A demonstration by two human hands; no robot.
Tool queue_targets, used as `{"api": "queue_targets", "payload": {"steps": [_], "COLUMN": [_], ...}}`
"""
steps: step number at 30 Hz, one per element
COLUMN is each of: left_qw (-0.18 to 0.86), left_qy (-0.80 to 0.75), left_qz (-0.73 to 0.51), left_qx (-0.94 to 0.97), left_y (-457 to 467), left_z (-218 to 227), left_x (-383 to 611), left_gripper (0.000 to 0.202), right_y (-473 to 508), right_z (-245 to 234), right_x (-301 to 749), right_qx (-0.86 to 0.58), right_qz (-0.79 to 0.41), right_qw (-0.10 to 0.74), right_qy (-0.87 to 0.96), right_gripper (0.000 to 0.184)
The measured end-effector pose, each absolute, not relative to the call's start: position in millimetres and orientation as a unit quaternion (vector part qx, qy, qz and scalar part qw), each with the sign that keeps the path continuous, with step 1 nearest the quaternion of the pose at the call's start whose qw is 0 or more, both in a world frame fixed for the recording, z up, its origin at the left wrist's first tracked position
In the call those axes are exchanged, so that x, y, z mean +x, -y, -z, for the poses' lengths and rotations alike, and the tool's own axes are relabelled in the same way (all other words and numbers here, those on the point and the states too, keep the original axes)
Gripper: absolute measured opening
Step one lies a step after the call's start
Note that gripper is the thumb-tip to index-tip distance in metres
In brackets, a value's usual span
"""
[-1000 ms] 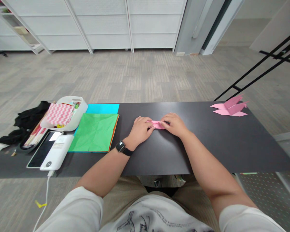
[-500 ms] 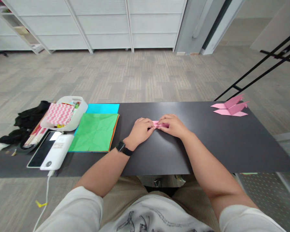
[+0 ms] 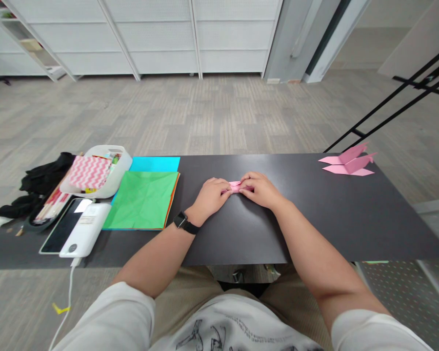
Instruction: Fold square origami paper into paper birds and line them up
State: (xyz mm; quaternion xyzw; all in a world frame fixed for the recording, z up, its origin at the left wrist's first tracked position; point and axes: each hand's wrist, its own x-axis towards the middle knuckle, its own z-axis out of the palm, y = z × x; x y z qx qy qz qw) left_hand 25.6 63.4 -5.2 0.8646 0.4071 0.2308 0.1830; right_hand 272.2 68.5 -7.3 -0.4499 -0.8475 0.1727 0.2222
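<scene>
A small folded piece of pink paper (image 3: 235,186) lies low over the middle of the dark table (image 3: 314,214), mostly covered by fingers. My left hand (image 3: 212,196), with a black watch (image 3: 183,222) on its wrist, pinches the paper's left end. At the right end, my right hand (image 3: 258,189) grips it between thumb and curled fingers. Only a short pink strip shows between the two hands, so its full shape is hidden. Off to the far right stand pink origami birds (image 3: 349,162) with raised wings, out of reach of both hands.
Left of my hands lies a stack of green paper (image 3: 142,200) with blue sheets (image 3: 155,164) under it. Further left are a white basket (image 3: 122,170), a white power bank (image 3: 86,231) with a cable, a phone (image 3: 64,229) and black cloth (image 3: 46,175).
My fingers have shifted slightly on the pink paper, and a little more of its strip shows between them. Both hands still hold it in nearly the same spot.
</scene>
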Motion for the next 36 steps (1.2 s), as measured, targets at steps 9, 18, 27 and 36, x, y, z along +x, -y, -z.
{"api": "queue_targets", "payload": {"steps": [9,18,27,36], "left_qw": [0.173,0.18,0.177,0.167], "left_qy": [-0.415,-0.42,-0.429,-0.43], "left_qz": [-0.225,-0.221,-0.226,-0.222], "left_qx": [0.864,0.861,0.856,0.859], "left_y": [-64,-65,-69,-69], "left_z": [8,8,12,12], "left_x": [28,27,29,30], "left_gripper": [0.016,0.014,0.016,0.017], "right_y": [-69,-71,-74,-74], "right_z": [10,16,23,24], "right_x": [272,271,268,267], "right_qx": [-0.447,-0.447,-0.478,-0.491], "right_qz": [-0.179,-0.188,-0.171,-0.161], "right_qw": [0.225,0.237,0.254,0.248], "right_qy": [0.847,0.842,0.823,0.82], "right_gripper": [0.013,0.013,0.011,0.013]}}
